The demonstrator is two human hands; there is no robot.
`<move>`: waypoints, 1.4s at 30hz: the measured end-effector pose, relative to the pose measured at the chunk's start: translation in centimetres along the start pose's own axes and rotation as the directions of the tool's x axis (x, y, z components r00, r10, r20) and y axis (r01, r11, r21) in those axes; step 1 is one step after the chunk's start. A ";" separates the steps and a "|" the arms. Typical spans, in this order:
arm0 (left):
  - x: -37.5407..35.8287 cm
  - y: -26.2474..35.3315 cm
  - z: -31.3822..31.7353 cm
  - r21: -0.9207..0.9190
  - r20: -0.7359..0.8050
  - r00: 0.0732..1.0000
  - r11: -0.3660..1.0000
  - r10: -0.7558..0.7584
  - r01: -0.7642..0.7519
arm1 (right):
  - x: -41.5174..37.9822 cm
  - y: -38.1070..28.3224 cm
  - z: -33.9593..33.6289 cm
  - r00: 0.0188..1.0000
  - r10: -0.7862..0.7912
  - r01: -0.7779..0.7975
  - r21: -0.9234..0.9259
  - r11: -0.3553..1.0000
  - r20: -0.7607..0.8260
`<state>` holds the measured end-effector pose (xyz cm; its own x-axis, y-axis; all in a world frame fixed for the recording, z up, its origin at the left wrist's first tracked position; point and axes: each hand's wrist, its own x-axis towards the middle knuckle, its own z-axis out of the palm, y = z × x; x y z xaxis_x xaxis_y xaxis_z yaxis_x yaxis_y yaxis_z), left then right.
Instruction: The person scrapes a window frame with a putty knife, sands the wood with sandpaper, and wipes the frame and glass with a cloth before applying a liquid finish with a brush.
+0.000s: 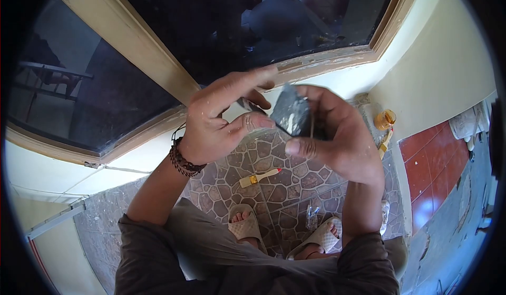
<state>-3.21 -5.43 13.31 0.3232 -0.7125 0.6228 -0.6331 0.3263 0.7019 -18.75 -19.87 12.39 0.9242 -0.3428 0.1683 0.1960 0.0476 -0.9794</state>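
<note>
My right hand (342, 131) is closed around a dark grey flat piece (293, 111) with whitish smears, like a scraper blade or folded sandpaper. Its thumb presses the lower edge and the fingers curl behind. My left hand (221, 116) is raised beside it, index finger stretched out, the thumb tip right at the piece's left edge. Between the left thumb and fingers shows a dark thin strip (252, 107), partly hidden by the fingers; I cannot tell its kind. Both hands are in front of the lower window frame (327, 63), whose paint is worn.
A paintbrush (258, 178) lies on the stone-patterned floor (211, 189) by my sandalled feet. At right stand an amber jar (385, 119) and another brush (387, 142) near a red tiled strip (427, 163). Crumpled clear plastic (313, 216) lies between the sandals. Dark window panes (211, 21) rise ahead.
</note>
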 end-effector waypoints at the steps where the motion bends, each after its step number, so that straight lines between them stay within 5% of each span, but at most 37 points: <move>1: -0.4 -0.7 0.1 -0.049 -0.033 0.997 0.997 -0.065 0.064 | 0.1 -0.2 0.2 0.994 0.045 -0.037 0.077 0.996 -0.097; 5: -0.7 -0.7 -0.4 0.109 0.148 0.982 0.989 -0.119 0.103 | 0.2 0.5 -0.7 0.990 0.115 -0.125 -0.146 0.981 -0.077; 8: -0.2 -0.1 0.0 0.101 0.171 0.959 0.972 -0.225 0.210 | 0.5 1.0 -0.6 0.999 0.012 -0.010 -0.057 0.998 0.040; 11: -0.3 0.5 0.0 0.112 0.291 0.912 0.957 -0.289 0.268 | 1.4 1.3 -0.5 0.992 0.122 -0.120 -0.098 0.988 0.019; 14: -0.1 0.2 -0.1 0.227 0.261 0.883 0.914 -0.389 0.336 | 1.4 2.7 0.0 0.999 0.038 -0.036 0.037 0.999 -0.031; 22: -0.6 -0.7 0.1 0.053 0.255 0.880 0.914 -0.401 0.401 | 1.5 3.7 1.0 0.993 -0.047 0.053 0.058 0.997 -0.105; 27: -1.3 -2.2 0.4 -0.017 0.233 0.884 0.907 -0.405 0.420 | 2.0 4.4 0.0 0.995 -0.083 0.082 -0.022 0.996 -0.052; 28: -1.3 -2.2 0.5 -0.024 0.219 0.880 0.900 -0.421 0.436 | 2.1 3.7 -0.3 0.996 -0.069 0.056 -0.203 0.977 -0.057; 30: -1.5 -2.3 0.4 0.006 0.164 0.896 0.909 -0.413 0.417 | 3.6 4.5 -2.1 0.969 -0.171 0.228 -0.367 0.902 0.180; 32: -1.3 -1.8 0.8 -0.011 0.099 0.869 0.873 -0.484 0.488 | 4.9 0.2 -5.4 0.851 0.155 -0.057 -0.207 0.977 0.501; 33: -1.5 -1.9 1.1 -0.004 0.118 0.868 0.874 -0.483 0.487 | 4.7 -2.8 -5.6 0.805 0.445 -0.177 -0.556 0.812 0.393; 34: -1.5 -2.2 1.4 0.006 0.128 0.875 0.882 -0.467 0.470 | 3.9 -2.7 -6.9 0.849 0.445 -0.098 -0.744 0.661 0.284; 35: -1.8 -2.6 1.7 -0.004 0.137 0.874 0.882 -0.467 0.472 | 5.7 -3.0 -9.8 0.631 0.682 -0.162 -0.797 0.581 0.369; 36: -2.2 -3.1 2.1 -0.037 0.188 0.833 0.844 -0.520 0.535 | 4.4 2.4 -11.8 0.636 0.745 -0.250 -0.859 0.446 0.201; 38: -2.8 -4.1 3.0 -0.110 0.304 0.764 0.776 -0.569 0.621 | 0.4 5.4 -14.6 0.512 0.844 -0.024 -0.980 0.198 0.158; 39: -3.2 -5.0 3.9 -0.098 0.318 0.744 0.760 -0.587 0.642 | -3.2 8.8 -16.0 0.599 0.791 0.084 -0.992 0.097 0.129; 41: -4.1 -6.7 6.4 -0.207 0.390 0.707 0.692 -0.590 0.692 | -11.5 16.3 -19.3 0.679 0.728 -0.237 -0.967 0.096 -0.094; 42: -4.9 -8.3 7.6 -0.223 0.443 0.657 0.635 -0.610 0.740 | -15.6 19.6 -20.2 0.787 0.577 -0.355 -0.925 0.133 -0.219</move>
<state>-4.87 -9.40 1.77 0.2873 -0.9422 -0.1722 -0.0063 -0.1816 0.9833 -35.90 -32.51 -11.66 0.7685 -0.4477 -0.4572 -0.6054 -0.7400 -0.2930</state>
